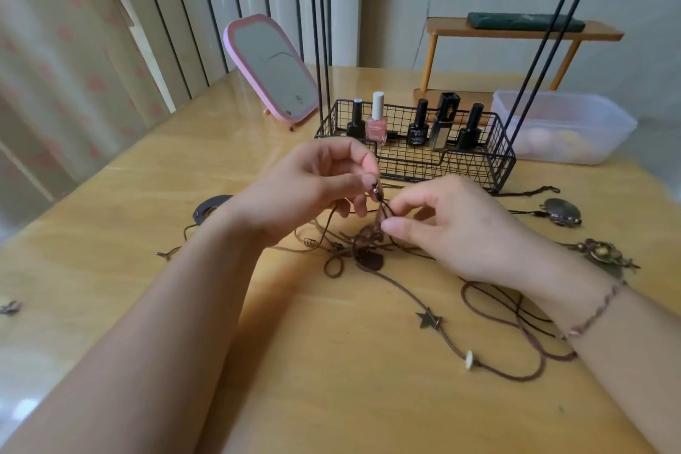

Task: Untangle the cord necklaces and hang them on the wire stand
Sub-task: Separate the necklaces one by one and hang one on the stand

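Note:
A tangle of brown cord necklaces (363,251) lies on the wooden table in front of me, with a star charm (429,320) and a white bead (469,359) strung on one trailing cord. My left hand (317,184) pinches a beaded cord end just above the tangle. My right hand (453,225) pinches a cord close beside it, thumb and forefinger together. The black wire stand (416,155) rises behind my hands, its thin rods running up out of view. More pendants lie at the right: a round one (562,212) and an ornate brass one (600,254).
The stand's basket holds several nail polish bottles (376,122). A pink mirror (272,66) stands at the back left, a clear plastic box (563,125) and a small wooden shelf (523,31) at the back right. A dark round object (210,210) lies left of my wrist.

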The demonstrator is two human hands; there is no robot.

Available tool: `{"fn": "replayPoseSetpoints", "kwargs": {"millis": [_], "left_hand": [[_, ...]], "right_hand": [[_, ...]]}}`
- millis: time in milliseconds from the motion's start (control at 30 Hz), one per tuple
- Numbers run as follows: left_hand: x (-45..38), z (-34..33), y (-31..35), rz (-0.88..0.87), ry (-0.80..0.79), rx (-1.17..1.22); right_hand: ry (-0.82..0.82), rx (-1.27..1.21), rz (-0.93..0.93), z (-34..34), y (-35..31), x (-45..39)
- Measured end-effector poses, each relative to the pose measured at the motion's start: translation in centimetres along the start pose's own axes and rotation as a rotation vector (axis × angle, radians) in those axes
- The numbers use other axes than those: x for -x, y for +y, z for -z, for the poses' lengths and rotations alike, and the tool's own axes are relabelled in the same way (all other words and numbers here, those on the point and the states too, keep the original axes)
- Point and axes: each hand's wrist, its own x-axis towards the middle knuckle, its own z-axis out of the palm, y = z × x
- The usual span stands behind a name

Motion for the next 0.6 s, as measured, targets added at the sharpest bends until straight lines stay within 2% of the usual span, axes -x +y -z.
{"fn": "replayPoseSetpoints", "kwargs": {"millis": [233, 400, 467, 600], "left_hand": [[0.2, 0.0, 1.0, -0.058, 0.069, 0.000], [0.3, -0.9, 1.0, 0.011, -0.039, -0.017], [0.2, -1.2, 0.8, 0.019, -0.096, -0.097], [0.1, -1.4, 0.5, 0.025, -0.080, -0.217]], "right_hand": [[0.130, -0.274, 0.040, 0.7, 1.0, 0.1], [0.135, -0.334, 0.044, 1.0, 1.2, 0.2], [0.165, -0.386, 0.032, 1.1, 1.2, 0.3], [0.186, -0.421, 0.034, 1.1, 1.1, 0.5]]}}
